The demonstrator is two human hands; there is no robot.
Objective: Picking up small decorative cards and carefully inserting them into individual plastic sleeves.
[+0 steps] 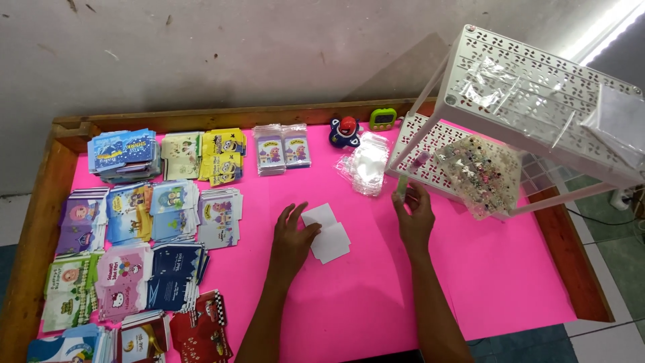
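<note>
My left hand (291, 236) lies flat on the pink table cover (376, 296), its fingers resting on the edge of two white paper pieces (327, 233). My right hand (414, 216) is raised at the front edge of a white perforated rack (537, 87). It pinches a thin greenish stick-like item (402, 185), too small to identify. A clear bag of small colourful trinkets (482, 173) lies on the rack's lower shelf, just right of that hand.
Stacks of colourful printed envelopes (134, 235) fill the table's left half. Clear plastic sleeves (366, 165), a small round toy (345, 132) and a green timer (383, 118) sit near the back. A wooden rim (37, 228) borders the table.
</note>
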